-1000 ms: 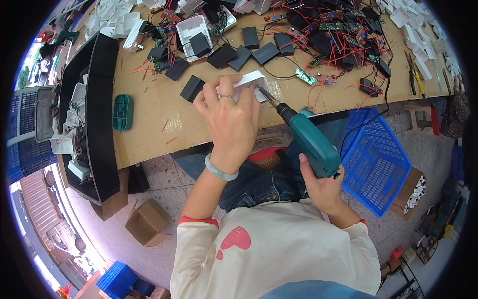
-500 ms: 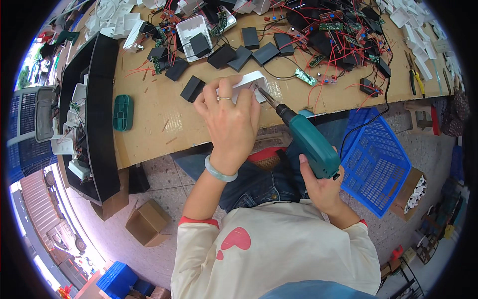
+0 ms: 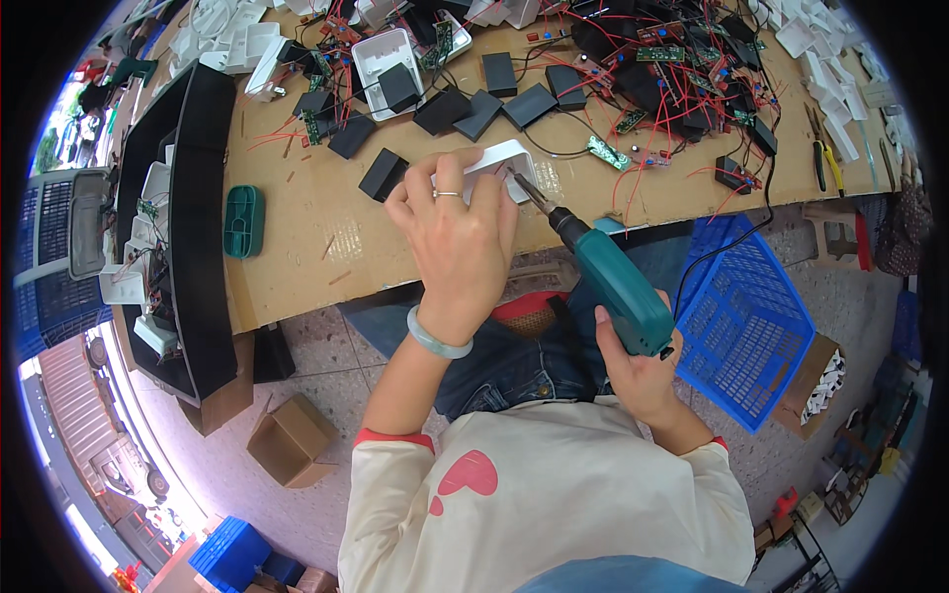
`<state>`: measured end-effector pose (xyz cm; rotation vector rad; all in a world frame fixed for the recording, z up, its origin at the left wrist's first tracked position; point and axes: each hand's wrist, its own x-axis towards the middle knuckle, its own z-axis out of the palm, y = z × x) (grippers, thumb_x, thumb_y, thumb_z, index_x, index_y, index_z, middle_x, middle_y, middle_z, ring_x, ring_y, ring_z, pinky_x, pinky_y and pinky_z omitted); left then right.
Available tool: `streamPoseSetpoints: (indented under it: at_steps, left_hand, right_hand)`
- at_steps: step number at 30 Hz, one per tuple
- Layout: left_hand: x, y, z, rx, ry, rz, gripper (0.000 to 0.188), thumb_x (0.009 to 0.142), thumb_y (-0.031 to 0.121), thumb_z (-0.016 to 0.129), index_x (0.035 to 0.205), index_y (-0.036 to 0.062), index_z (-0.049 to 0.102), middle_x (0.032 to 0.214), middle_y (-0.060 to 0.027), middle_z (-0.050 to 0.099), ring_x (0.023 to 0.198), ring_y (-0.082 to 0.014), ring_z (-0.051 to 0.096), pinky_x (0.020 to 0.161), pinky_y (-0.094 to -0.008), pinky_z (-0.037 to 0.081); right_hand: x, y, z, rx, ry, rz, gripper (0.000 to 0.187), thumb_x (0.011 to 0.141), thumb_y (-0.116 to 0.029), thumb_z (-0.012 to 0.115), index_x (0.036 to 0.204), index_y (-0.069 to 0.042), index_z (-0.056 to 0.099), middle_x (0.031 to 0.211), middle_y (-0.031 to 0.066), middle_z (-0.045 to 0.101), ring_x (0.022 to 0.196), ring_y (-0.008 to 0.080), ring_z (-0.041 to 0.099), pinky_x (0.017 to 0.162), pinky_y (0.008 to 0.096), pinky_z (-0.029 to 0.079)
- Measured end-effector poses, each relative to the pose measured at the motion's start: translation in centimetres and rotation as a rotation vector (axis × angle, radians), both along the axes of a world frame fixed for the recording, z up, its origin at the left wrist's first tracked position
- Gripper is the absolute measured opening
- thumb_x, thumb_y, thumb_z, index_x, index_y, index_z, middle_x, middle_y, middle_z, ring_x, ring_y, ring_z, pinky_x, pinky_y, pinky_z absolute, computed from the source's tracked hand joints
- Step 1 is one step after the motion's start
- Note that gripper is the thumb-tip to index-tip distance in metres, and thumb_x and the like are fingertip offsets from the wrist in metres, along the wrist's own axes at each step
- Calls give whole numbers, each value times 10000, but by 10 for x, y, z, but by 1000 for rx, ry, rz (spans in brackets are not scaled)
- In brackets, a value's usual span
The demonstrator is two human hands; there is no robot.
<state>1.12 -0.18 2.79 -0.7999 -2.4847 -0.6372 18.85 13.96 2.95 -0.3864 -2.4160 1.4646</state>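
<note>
The left hand (image 3: 455, 242) is clamped on a white case (image 3: 509, 152), which lies near the front edge of the counter (image 3: 306, 232). The right hand (image 3: 636, 379) is closed around a green power screwdriver (image 3: 623, 294), whose tip reaches into the case. A black box (image 3: 384, 175) lies just beside the left fingers; a green tray (image 3: 243, 222) is toward the front left corner.

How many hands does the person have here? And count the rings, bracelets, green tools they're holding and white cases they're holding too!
Left and right hands: 2
Ring: 1 showing
Bracelet: 1
Green handheld tool: 1
White case: 1
Total: 6
</note>
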Motion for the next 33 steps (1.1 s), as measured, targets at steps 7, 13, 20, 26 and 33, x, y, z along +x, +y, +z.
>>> streamPoseSetpoints:
  at_steps: [7, 13, 20, 26, 33]
  left_hand:
    - [0, 0, 1, -9, -1, 6, 108, 757, 109, 778, 825, 83, 698, 1140, -46, 637, 1064, -291, 533, 951, -439, 355]
    - [0, 0, 2, -12, -5, 4, 105, 759, 111, 775, 824, 83, 697, 1142, -47, 636, 1063, -291, 533, 954, -445, 353]
    - [0, 1, 1, -10, -7, 4, 102, 759, 111, 773, 822, 82, 698, 1137, -48, 635, 1061, -291, 531, 949, -446, 353]
    - [-1, 1, 1, -14, -6, 8, 99, 753, 111, 775, 813, 83, 702, 1132, -49, 638, 1061, -293, 530, 942, -449, 354]
    - [-1, 1, 1, -10, -6, 7, 100, 741, 108, 780, 799, 84, 701, 1127, -45, 639, 1062, -294, 531, 942, -451, 354]
  right_hand:
    - [0, 0, 2, -21, 12, 5, 327, 876, 18, 714, 1177, 35, 586, 992, 120, 686, 839, 160, 678, 762, 267, 527]
    - [2, 0, 1, -9, 16, -1, 322, 875, 23, 710, 1175, 35, 593, 992, 116, 686, 843, 153, 672, 764, 265, 525]
    - [2, -1, 1, -56, -10, -27, 320, 877, 13, 718, 1176, 29, 605, 1006, 114, 686, 838, 154, 674, 761, 266, 528]
    - [3, 0, 2, -9, 55, -26, 305, 869, 16, 731, 1155, 28, 628, 1068, 118, 684, 849, 159, 685, 768, 268, 531]
    - [-1, 0, -2, -31, -6, -16, 308, 876, 8, 722, 1161, 32, 608, 1012, 120, 687, 836, 163, 683, 763, 272, 530]
